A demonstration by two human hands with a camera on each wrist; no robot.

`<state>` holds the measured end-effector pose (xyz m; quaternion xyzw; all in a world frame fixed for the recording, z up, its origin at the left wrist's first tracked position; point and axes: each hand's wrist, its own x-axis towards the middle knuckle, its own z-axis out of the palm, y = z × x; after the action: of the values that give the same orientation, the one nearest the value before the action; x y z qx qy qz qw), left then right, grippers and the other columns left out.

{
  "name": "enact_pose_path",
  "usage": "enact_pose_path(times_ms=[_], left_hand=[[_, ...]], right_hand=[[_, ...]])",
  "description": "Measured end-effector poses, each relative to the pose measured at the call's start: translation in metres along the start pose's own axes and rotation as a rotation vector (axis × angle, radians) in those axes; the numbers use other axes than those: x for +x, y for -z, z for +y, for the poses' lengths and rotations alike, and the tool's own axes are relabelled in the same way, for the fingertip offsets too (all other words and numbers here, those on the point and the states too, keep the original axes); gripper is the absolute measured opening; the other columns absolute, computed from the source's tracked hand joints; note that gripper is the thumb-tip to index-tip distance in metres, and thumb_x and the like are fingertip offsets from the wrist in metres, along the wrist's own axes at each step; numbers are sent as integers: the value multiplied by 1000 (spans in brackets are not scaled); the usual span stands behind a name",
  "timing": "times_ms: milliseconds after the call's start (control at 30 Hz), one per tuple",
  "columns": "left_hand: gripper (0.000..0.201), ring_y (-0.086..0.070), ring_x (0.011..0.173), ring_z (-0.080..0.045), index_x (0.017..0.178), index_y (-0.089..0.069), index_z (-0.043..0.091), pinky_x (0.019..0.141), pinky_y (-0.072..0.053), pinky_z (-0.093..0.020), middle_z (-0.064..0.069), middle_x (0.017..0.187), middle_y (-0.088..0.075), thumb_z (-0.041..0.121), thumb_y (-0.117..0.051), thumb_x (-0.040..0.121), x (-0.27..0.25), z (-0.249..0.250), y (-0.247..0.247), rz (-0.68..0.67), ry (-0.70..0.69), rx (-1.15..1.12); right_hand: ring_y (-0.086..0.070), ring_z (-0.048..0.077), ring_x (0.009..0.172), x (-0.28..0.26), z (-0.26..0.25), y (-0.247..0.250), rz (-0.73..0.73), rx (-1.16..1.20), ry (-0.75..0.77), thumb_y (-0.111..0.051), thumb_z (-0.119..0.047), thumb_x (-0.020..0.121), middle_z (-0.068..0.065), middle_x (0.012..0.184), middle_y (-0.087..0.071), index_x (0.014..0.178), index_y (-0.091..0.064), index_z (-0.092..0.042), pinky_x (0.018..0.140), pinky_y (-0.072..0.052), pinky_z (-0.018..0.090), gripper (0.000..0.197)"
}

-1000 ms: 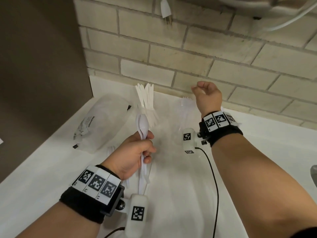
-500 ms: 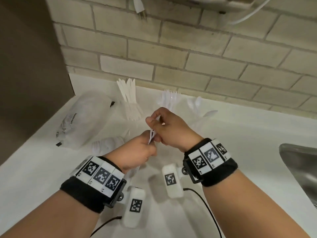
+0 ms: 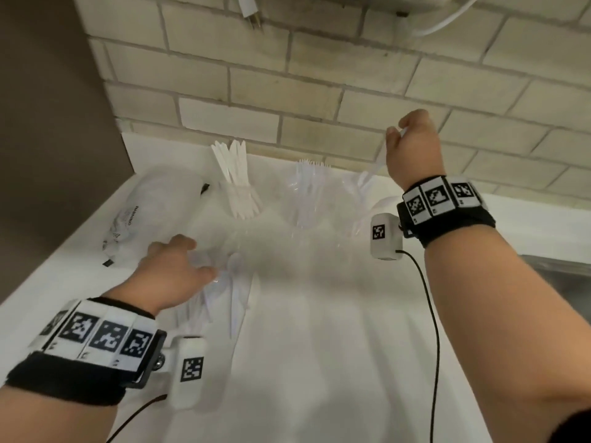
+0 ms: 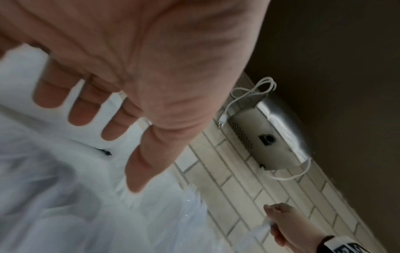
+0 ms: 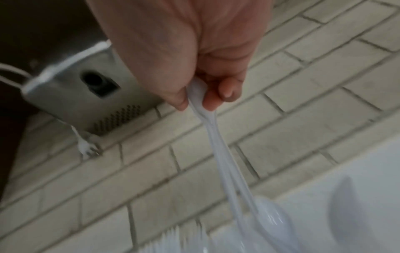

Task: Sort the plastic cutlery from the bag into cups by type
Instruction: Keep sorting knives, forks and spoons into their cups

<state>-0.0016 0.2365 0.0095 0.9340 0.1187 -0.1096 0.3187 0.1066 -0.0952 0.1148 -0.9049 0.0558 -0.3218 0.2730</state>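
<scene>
Three clear cups stand in a row by the brick wall: one with white knives (image 3: 235, 183), one with forks (image 3: 308, 187), one with spoons (image 3: 363, 193). My right hand (image 3: 411, 145) is raised above the spoon cup and pinches white spoons (image 5: 218, 142) by their handle ends, bowls hanging down. My left hand (image 3: 179, 266) hovers low with straight, spread fingers (image 4: 80, 111) and holds nothing. It is just above a loose pile of white cutlery (image 3: 235, 295) on the counter. The clear plastic bag (image 3: 150, 212) lies at the left.
The white counter (image 3: 319, 362) ends at a brown side wall on the left. A steel sink (image 3: 563, 273) shows at the right edge. A metal wall unit (image 4: 270, 135) with a white cord and dangling plug (image 3: 251, 12) hangs above the cups.
The hands met over the spoons; my right hand took them and rose to the right above the spoon cup. My left hand let go and dropped towards the loose pile.
</scene>
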Motion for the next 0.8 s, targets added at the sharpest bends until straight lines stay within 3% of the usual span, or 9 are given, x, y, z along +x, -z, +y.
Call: enact_pose_path(times_ms=[67,200,333,400,500,567,633,700,800], left_hand=[[86,-46,121,-36,143,-31,19,100,-42,-39,-17,140,-33,51,-71,73,-1,-12,-2,-44,93,130],[99,-41,127,-35,148,-20,22,101,-41,-40,-17,143,-30,53,-74,69,3,-25,-10,-145,128,176],[102,-39,130,-35,148,-15,27,103,-40,-44,-14,144,-35,55,-71,68,8,-25,-19,-163,125,216],[98,-37,130,-35,148,-14,28,103,-39,-44,-12,143,-37,57,-67,70,10,-20,-23,-154,118,255],[97,-38,127,-35,146,-15,27,102,-39,-46,-12,141,-37,58,-65,68,15,-10,-29,-156,80,326],[92,-40,126,-37,147,-17,26,102,-40,-46,-14,141,-34,51,-67,73,17,-3,-32,-163,54,329],[84,-46,121,-37,146,-22,26,100,-43,-45,-16,139,-34,45,-67,77,20,3,-34,-166,21,303],[73,-54,107,-33,143,-29,24,91,-48,-38,-16,135,-36,38,-66,81,22,6,-33,-175,-9,276],[56,-56,88,-27,138,-38,22,78,-47,-31,-17,131,-42,22,-59,86,26,7,-31,-192,-48,272]], right_hand=[[-54,32,108,0,11,-21,-65,-40,-68,-46,-18,97,20,124,-51,119,-46,3,74,-31,20,30],[-50,36,119,-8,16,-41,-329,-236,-226,-48,-26,98,22,135,-44,133,-38,2,90,-43,36,46],[-56,38,110,-27,-6,-39,-326,-331,-154,-54,-26,95,18,142,-30,139,-36,-4,90,-46,40,52],[-59,36,105,-46,-25,-40,-348,-324,-59,-56,-22,93,18,138,-37,133,-43,-4,87,-47,37,46],[-65,28,97,-90,-56,-49,-663,-337,27,-61,-31,87,14,104,-64,104,-60,-3,73,-48,28,32],[-68,14,56,-125,-75,-54,-1000,-276,-49,-68,-37,82,6,67,-67,74,-61,-5,53,-49,23,34],[-59,10,37,-158,-88,-58,-1241,-231,-122,-74,-40,79,3,55,-66,67,-58,-7,52,-54,26,38],[-63,15,46,-182,-95,-63,-1324,-241,-125,-75,-40,78,5,62,-68,73,-57,-8,59,-57,30,37],[-70,23,81,-195,-97,-77,-1310,-326,-61,-70,-22,83,9,89,-72,82,-59,-6,76,-59,35,19]])
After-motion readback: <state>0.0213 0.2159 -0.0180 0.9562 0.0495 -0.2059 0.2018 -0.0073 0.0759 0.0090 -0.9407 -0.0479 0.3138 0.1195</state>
